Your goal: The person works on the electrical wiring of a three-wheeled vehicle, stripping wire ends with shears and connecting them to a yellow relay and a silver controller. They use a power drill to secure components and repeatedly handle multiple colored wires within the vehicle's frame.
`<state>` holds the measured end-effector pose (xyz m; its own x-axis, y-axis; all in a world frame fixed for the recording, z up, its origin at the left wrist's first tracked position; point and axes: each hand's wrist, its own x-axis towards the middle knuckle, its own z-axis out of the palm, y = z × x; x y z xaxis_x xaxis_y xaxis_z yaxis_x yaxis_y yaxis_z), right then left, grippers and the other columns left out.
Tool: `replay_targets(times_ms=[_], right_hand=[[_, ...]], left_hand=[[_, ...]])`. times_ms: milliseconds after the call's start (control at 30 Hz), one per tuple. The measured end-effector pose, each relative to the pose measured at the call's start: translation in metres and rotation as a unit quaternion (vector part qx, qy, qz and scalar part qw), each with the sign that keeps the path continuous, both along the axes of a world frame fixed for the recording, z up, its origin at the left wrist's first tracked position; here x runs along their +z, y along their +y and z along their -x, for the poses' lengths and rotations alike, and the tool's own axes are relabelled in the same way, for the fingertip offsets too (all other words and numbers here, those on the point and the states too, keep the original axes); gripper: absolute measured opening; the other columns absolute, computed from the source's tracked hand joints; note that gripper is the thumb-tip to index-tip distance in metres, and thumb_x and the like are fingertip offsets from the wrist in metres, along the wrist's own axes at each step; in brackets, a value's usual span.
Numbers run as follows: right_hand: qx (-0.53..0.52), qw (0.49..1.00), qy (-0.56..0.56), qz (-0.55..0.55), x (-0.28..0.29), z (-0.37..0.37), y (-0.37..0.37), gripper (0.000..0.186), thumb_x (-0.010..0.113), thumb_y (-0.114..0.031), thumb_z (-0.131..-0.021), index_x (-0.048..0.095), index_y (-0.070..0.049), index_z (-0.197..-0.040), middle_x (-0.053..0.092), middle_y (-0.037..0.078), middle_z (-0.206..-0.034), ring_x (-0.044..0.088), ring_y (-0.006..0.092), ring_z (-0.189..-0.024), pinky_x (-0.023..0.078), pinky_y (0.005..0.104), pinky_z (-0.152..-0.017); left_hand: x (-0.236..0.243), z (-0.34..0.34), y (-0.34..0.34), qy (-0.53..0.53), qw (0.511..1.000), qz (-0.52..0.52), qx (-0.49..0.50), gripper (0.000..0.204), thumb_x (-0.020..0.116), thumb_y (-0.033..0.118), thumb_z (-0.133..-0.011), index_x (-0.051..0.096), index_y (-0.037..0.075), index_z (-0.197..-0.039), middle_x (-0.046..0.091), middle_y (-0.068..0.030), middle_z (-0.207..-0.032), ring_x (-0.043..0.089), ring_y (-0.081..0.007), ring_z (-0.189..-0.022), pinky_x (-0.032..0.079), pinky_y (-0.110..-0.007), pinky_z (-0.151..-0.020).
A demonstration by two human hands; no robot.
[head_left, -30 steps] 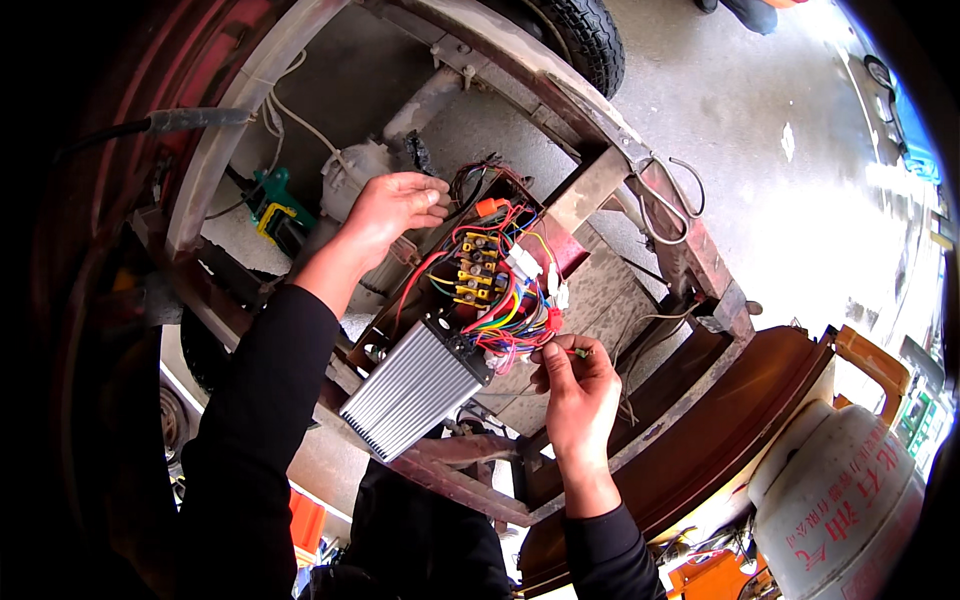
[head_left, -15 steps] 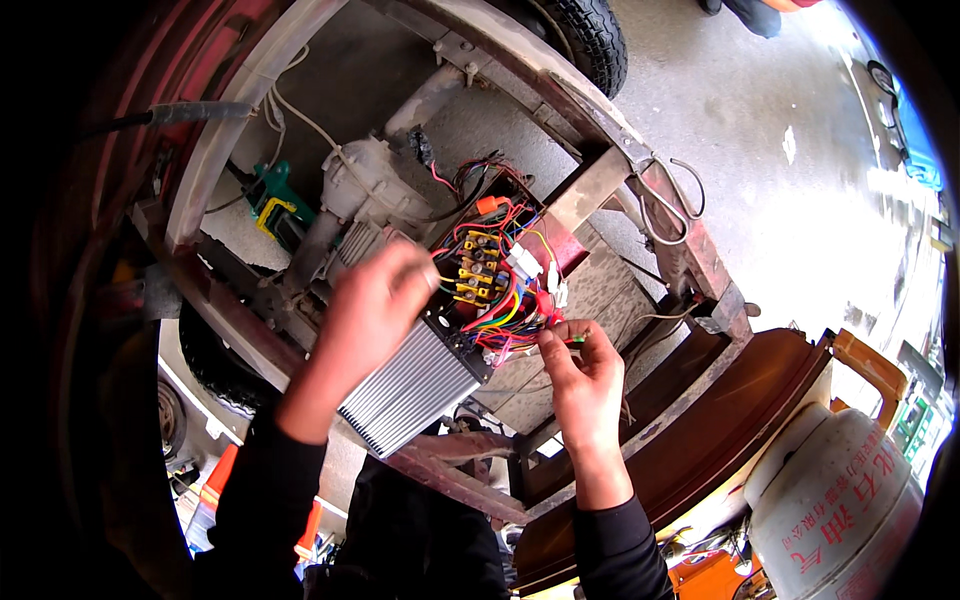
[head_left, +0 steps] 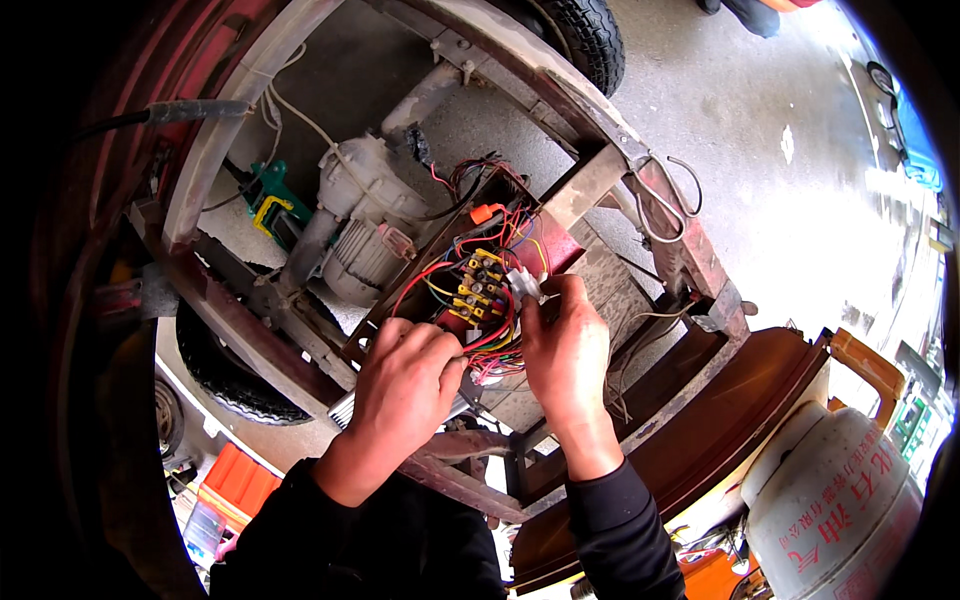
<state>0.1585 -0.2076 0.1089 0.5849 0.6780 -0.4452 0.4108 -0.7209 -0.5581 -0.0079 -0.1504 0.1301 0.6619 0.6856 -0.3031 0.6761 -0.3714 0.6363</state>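
Observation:
My left hand [head_left: 408, 378] is closed over the finned silver box [head_left: 344, 408], beside a bundle of coloured wires [head_left: 494, 352]. Whatever its fingertips grip is hidden. To the right, my right hand [head_left: 568, 345] pinches a white plastic connector [head_left: 522, 284] among the wires. Between and beyond both hands sits a yellow-and-black terminal block [head_left: 480, 288] with several screws. Red, yellow and green wires run around it, and an orange connector [head_left: 484, 213] lies past it. Most of the silver box is under my left hand and forearm.
A rusty vehicle frame [head_left: 690, 235] surrounds the work. Left of the wires is a grey motor with axle housing [head_left: 362, 180], and a green jack [head_left: 283, 205] stands beyond. A brown padded panel [head_left: 700, 440] and a grey gas cylinder [head_left: 835, 510] stand at right.
My left hand has moved right and nearer, onto the silver box by the wires. My right hand has shifted up from the lower wires to the white connector. The terminal block has tilted slightly.

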Motion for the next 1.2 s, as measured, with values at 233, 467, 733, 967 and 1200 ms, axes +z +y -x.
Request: replay_targets(times_ms=[233,467,733,967,1200], right_hand=[[0.16,0.972,-0.138,-0.106,-0.001,-0.004,0.024,0.042,0.072,-0.009,-0.075,0.056,-0.004,-0.113,0.055,0.018,-0.105,0.055,0.037,-0.101,0.049,0.0461,-0.085],[0.122,0.981,-0.135,-0.061,-0.023,-0.031,0.04,0.016,0.065,-0.01,-0.082,0.061,-0.008,-0.098,0.061,0.015,-0.082,0.063,0.0358,-0.085,0.052,0.0476,-0.075],[0.061,0.994,-0.066,-0.069,-0.042,-0.052,0.03,0.017,0.069,-0.01,-0.087,0.06,-0.002,-0.099,0.066,0.016,-0.074,0.066,0.0314,-0.07,0.05,0.0408,-0.066],[0.004,0.989,-0.079,-0.126,0.024,-0.017,0.016,0.023,0.07,-0.018,-0.088,0.058,0.0,-0.097,0.064,0.017,-0.082,0.064,0.0353,-0.073,0.051,0.0438,-0.066],[-0.014,1.0,0.013,0.013,0.007,0.02,-0.005,0.024,0.072,-0.022,-0.087,0.062,-0.001,-0.092,0.065,0.019,-0.08,0.065,0.0401,-0.074,0.051,0.0479,-0.068]], left_hand=[[-0.017,-0.008,0.032,-0.018,0.996,-0.048,0.068,0.019,0.066,0.009,-0.087,0.064,0.002,-0.104,0.065,-0.0172,-0.099,0.06,-0.0387,-0.097,0.047,-0.046,-0.087],[-0.051,-0.024,0.07,-0.005,0.999,-0.006,-0.052,0.029,0.066,0.0,-0.082,0.062,0.001,-0.112,0.066,-0.0196,-0.102,0.062,-0.0383,-0.099,0.049,-0.044,-0.086],[-0.041,-0.008,0.086,-0.03,0.994,0.095,-0.036,0.042,0.063,0.001,-0.084,0.062,0.006,-0.125,0.066,-0.0155,-0.097,0.063,-0.0286,-0.088,0.049,-0.038,-0.08],[-0.054,-0.014,0.086,-0.066,0.972,0.227,-0.007,0.043,0.065,0.004,-0.087,0.056,-0.003,-0.129,0.068,-0.0128,-0.098,0.064,-0.0188,-0.083,0.05,-0.034,-0.074],[-0.044,-0.021,0.1,0.007,0.949,0.314,0.013,0.031,0.07,0.006,-0.083,0.064,-0.009,-0.11,0.063,-0.0063,-0.077,0.054,-0.009,-0.069,0.043,-0.027,-0.061]])
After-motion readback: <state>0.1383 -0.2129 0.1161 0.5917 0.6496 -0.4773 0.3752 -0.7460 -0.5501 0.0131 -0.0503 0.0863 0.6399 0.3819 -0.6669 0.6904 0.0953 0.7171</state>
